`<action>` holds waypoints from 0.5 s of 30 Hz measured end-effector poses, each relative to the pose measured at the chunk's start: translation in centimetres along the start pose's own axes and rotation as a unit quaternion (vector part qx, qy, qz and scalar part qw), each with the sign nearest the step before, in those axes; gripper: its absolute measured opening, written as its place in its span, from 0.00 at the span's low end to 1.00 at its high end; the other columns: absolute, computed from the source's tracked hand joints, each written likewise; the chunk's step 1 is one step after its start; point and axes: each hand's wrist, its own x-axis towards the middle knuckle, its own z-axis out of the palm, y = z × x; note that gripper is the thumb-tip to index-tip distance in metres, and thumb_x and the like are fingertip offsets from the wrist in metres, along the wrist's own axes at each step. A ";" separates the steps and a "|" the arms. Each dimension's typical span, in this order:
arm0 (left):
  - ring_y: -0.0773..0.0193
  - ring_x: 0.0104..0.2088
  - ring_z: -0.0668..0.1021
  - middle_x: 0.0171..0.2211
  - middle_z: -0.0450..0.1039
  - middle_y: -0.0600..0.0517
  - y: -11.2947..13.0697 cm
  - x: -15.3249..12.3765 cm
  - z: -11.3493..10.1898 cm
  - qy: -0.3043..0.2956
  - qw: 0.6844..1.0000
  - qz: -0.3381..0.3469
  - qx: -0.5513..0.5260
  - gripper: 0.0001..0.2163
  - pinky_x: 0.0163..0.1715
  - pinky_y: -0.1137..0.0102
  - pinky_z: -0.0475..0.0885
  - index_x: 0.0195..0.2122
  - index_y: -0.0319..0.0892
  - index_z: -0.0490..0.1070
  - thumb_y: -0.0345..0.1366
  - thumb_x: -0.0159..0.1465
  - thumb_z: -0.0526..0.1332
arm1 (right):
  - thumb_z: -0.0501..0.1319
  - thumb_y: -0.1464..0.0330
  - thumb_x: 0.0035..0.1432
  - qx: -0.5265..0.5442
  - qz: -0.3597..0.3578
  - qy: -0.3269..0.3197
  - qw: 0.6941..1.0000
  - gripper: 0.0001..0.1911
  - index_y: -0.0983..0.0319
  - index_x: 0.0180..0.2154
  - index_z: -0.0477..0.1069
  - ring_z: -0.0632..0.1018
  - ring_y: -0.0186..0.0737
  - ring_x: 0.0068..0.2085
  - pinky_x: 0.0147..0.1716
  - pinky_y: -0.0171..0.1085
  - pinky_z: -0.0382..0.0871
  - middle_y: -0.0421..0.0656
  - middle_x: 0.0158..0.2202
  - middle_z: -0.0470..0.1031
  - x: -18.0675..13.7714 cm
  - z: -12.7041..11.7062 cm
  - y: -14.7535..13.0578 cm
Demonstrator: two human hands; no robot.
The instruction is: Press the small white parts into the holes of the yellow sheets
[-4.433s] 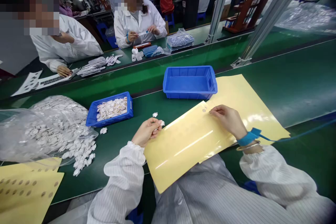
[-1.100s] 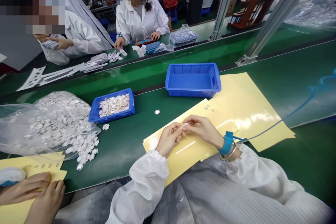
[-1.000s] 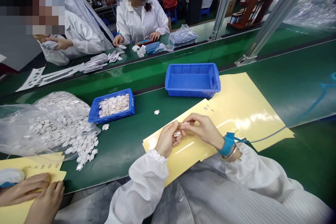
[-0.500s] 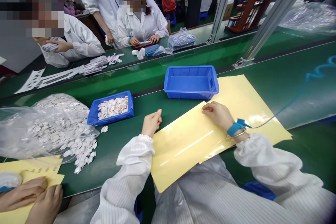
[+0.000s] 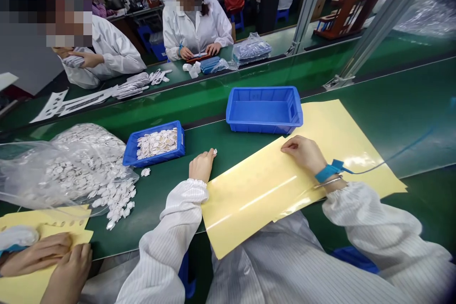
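Note:
My left hand [image 5: 201, 165] is curled at the belt with its fingertips closed on a small white disc [image 5: 214, 151], close to the bottom edge of the sheet. My right hand [image 5: 302, 152] lies flat on a yellow backing sheet [image 5: 256, 194], which overlaps a second yellow sheet [image 5: 351, 152]. That hand holds nothing else, and a blue wrist strap [image 5: 329, 172] circles its wrist. Left of my left hand, a blue tray [image 5: 154, 145] holds many white discs.
A clear plastic bag [image 5: 71, 171] full of white discs spills onto the green belt at left. An empty blue tray [image 5: 263, 110] stands ahead. A co-worker's hands [image 5: 53, 259] rest on yellow sheets at bottom left; other workers sit across the belt.
My hands have come apart from their meeting point above the sheet. The left has dropped to the belt by the small disc, the right lies on the sheet, and the sheet has shifted toward me.

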 end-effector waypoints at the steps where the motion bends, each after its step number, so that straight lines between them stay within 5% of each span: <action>1: 0.55 0.39 0.77 0.39 0.75 0.44 0.0 0.2 0.0 -0.004 1.000 0.006 0.015 0.18 0.28 0.70 0.64 0.52 0.41 0.67 0.39 0.69 0.43 | 0.63 0.68 0.48 0.001 0.001 0.003 1.000 0.03 0.60 0.26 0.75 0.74 0.38 0.31 0.33 0.37 0.66 0.40 0.30 0.75 0.0 0.0 0.0; 5: 0.57 0.34 0.76 0.35 0.74 0.43 -0.3 0.5 -1.1 0.005 1.000 -0.013 -0.017 0.16 0.27 0.70 0.61 0.42 0.38 0.71 0.36 0.67 0.44 | 0.63 0.68 0.48 0.007 -0.004 0.021 1.000 0.04 0.61 0.27 0.76 0.75 0.39 0.31 0.34 0.37 0.67 0.41 0.32 0.75 -0.3 0.0 -0.2; 8: 0.65 0.25 0.71 0.24 0.70 0.50 0.5 -0.3 -2.9 0.011 0.975 -0.044 -0.218 0.13 0.25 0.72 0.59 0.33 0.39 0.72 0.37 0.65 0.50 | 0.63 0.68 0.49 0.015 -0.004 0.020 1.000 0.04 0.60 0.25 0.75 0.75 0.39 0.32 0.35 0.38 0.67 0.41 0.31 0.76 -0.3 0.0 -0.1; 10: 0.71 0.18 0.64 0.19 0.65 0.54 2.0 -1.6 -3.8 -0.044 0.908 -0.064 -0.413 0.11 0.21 0.74 0.55 0.31 0.39 0.72 0.39 0.62 0.53 | 0.63 0.68 0.48 0.026 -0.002 0.019 0.999 0.03 0.60 0.25 0.75 0.75 0.40 0.31 0.34 0.38 0.67 0.41 0.29 0.76 -0.2 0.1 0.2; 12: 0.75 0.14 0.56 0.18 0.61 0.57 4.0 -2.9 -4.0 -0.148 0.802 -0.086 -0.573 0.11 0.17 0.75 0.50 0.32 0.38 0.71 0.40 0.60 0.55 | 0.64 0.67 0.47 0.045 -0.001 0.016 0.999 0.03 0.60 0.25 0.74 0.75 0.39 0.30 0.33 0.38 0.67 0.41 0.28 0.75 0.0 0.3 0.6; 15: 0.78 0.13 0.51 0.17 0.59 0.58 6.7 -4.4 -2.8 -0.254 0.680 -0.110 -0.679 0.10 0.15 0.75 0.42 0.29 0.37 0.69 0.40 0.58 0.58 | 0.65 0.65 0.46 0.071 0.005 0.019 0.997 0.06 0.61 0.26 0.73 0.74 0.39 0.29 0.31 0.38 0.68 0.41 0.27 0.74 0.0 0.4 1.2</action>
